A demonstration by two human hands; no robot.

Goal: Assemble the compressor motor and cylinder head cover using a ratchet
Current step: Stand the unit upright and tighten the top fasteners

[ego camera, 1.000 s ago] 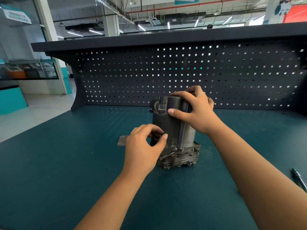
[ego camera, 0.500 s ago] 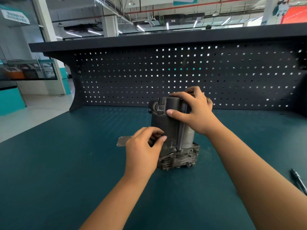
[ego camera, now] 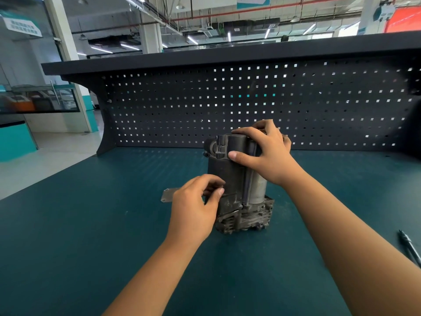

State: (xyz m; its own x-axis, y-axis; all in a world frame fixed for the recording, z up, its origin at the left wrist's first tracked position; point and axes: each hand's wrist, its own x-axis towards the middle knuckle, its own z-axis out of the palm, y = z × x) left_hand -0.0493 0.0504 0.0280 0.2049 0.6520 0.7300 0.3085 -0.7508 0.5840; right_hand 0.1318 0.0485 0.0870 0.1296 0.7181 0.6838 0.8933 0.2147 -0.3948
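Note:
A dark grey compressor motor (ego camera: 230, 176) stands upright on its ribbed metal base (ego camera: 248, 221) in the middle of the green bench mat. My right hand (ego camera: 265, 153) grips the motor's top, thumb on the front face and fingers over the far side. My left hand (ego camera: 196, 204) is at the motor's lower left side with curled fingers; what the fingertips pinch there is hidden. A flat grey metal cover plate (ego camera: 167, 195) lies on the mat just left of that hand, partly hidden by it.
A black perforated back panel (ego camera: 250, 106) with a shelf on top closes off the bench's far side. A dark pen-like tool (ego camera: 410, 247) lies at the right edge. The green mat (ego camera: 91, 224) stretches left and toward me.
Almost nothing has moved; my left hand's fingers have shifted slightly against the motor's lower left side while my right hand keeps its grip on top.

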